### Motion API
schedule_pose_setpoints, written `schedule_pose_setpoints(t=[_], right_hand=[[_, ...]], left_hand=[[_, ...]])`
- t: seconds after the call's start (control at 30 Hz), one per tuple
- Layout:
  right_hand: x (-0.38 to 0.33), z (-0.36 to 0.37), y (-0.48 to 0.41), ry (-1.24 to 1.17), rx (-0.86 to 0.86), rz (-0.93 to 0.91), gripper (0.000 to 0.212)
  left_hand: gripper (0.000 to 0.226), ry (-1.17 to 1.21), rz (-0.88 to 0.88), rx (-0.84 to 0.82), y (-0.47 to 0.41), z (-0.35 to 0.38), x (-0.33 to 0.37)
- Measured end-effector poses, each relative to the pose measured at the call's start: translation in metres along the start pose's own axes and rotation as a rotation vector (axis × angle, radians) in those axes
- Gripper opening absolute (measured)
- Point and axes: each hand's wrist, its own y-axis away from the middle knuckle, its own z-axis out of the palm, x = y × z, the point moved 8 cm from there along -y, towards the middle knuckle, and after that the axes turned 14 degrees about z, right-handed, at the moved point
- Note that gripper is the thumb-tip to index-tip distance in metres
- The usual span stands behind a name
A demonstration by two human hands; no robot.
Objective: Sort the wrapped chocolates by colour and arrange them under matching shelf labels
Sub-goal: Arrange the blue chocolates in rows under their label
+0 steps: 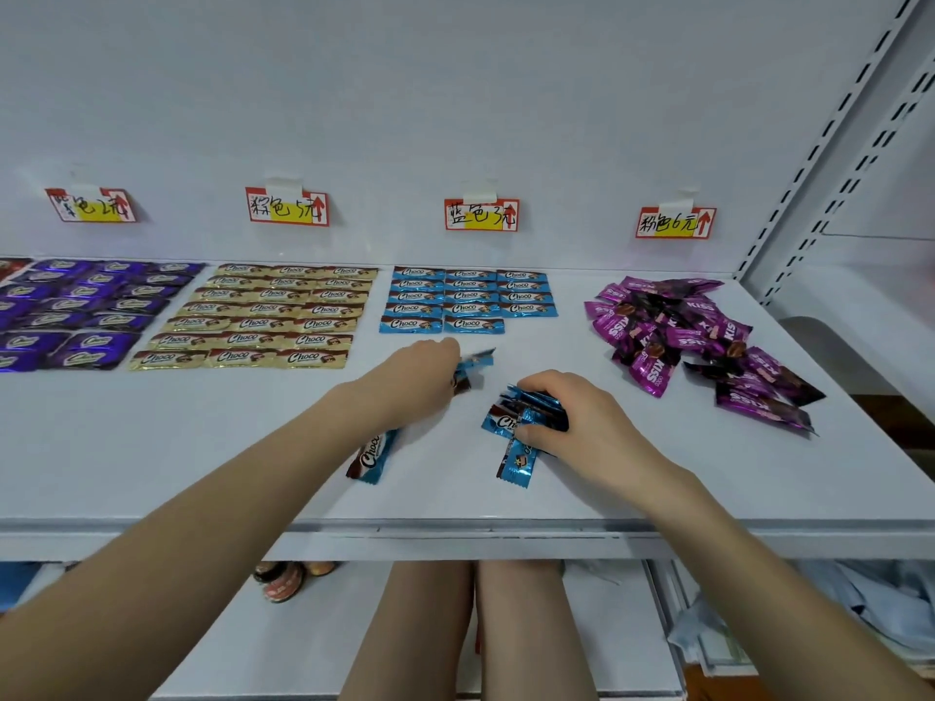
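Blue Choco chocolates lie in neat rows (468, 298) under the blue label (481, 215). My left hand (420, 374) is shut on one blue chocolate (474, 364), held just in front of those rows. My right hand (566, 412) grips a small stack of blue chocolates (511, 414) on the shelf. Two more blue ones lie loose: one (372, 455) beneath my left forearm, one (516, 465) by my right thumb. Gold chocolates (273, 316) are lined up under the brown label (287, 207). Purple ones (86, 311) fill the far left. Pink Kiss chocolates (693, 336) lie in a loose heap under the pink label (675, 223).
The white shelf (202, 447) has a front lip running across the view. A slotted upright (819, 159) rises at the right. A fourth label (91, 205) hangs at the far left. Below the shelf I see my legs and some items on a lower level.
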Motion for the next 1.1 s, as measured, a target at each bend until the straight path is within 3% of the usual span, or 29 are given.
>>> schedule_pose_setpoints(t=[0.07,0.17,0.23,0.3,0.43,0.53,0.63,0.87,1.1], right_hand=[[-0.001,0.0,0.0,-0.008,0.004,-0.009,0.039],[-0.001,0.0,0.0,-0.001,0.012,-0.017,0.04],[0.0,0.001,-0.001,0.001,0.015,-0.011,0.04],[-0.001,0.001,-0.001,0.001,0.018,-0.008,0.04],[-0.002,0.001,-0.001,0.013,0.034,0.005,0.039],[-0.004,0.001,-0.002,0.022,0.048,0.021,0.038],[-0.005,0.0,-0.002,0.03,0.062,0.029,0.036],[-0.004,-0.004,-0.005,0.002,0.098,0.052,0.032],[0.003,-0.013,-0.01,-0.155,0.126,0.09,0.021]], left_hand=[[0.002,0.239,-0.066,0.169,0.004,-0.012,-0.01],[0.009,0.626,-0.181,0.439,0.026,-0.033,-0.029],[0.018,0.612,-0.232,0.499,0.049,-0.039,-0.039],[0.025,0.427,-0.288,0.418,0.072,-0.032,-0.045],[0.037,0.107,-0.34,0.078,0.094,0.008,-0.043],[0.039,-0.102,-0.329,0.032,0.093,0.016,-0.033],[0.025,-0.171,-0.315,0.0,0.088,0.017,-0.027],[0.019,-0.108,-0.264,-0.03,0.078,0.016,-0.029],[0.029,0.319,-0.343,0.261,0.077,-0.018,-0.057]])
